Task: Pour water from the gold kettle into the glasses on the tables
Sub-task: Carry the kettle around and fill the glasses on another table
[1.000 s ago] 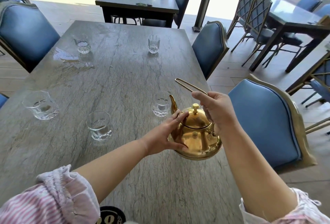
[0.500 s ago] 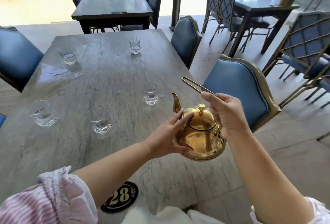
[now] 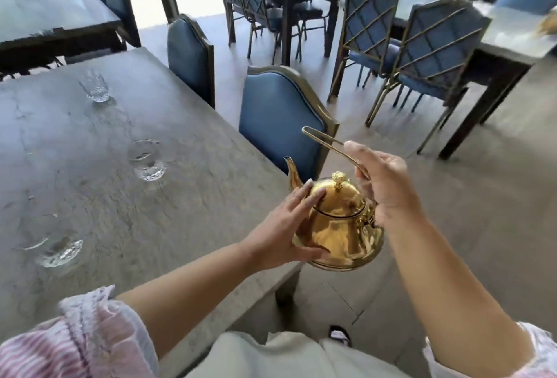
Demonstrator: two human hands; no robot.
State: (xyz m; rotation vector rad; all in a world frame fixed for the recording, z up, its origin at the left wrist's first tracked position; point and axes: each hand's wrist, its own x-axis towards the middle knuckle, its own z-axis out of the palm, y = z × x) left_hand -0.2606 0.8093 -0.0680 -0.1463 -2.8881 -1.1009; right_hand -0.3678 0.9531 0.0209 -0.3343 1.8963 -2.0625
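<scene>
A dining room of grey stone tables and blue chairs. The nearest table (image 3: pixel 180 202) carries three blurred glasses: a near glass (image 3: pixel 57 249), a middle glass (image 3: pixel 146 160) and a far glass (image 3: pixel 95 88). The gold kettle (image 3: pixel 340 227) is held in the air just past the table's right edge, over the floor, in front of a blue chair (image 3: pixel 277 112). The right hand (image 3: pixel 382 184) curls round its thin handle (image 3: pixel 322 139). The left hand (image 3: pixel 283 227) presses flat against its side, fingers straight, thumb low on the belly.

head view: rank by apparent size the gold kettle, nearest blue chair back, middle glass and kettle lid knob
1. nearest blue chair back and gold kettle: about equal; the kettle is nearer the camera, so they are left unranked
2. middle glass
3. kettle lid knob
</scene>
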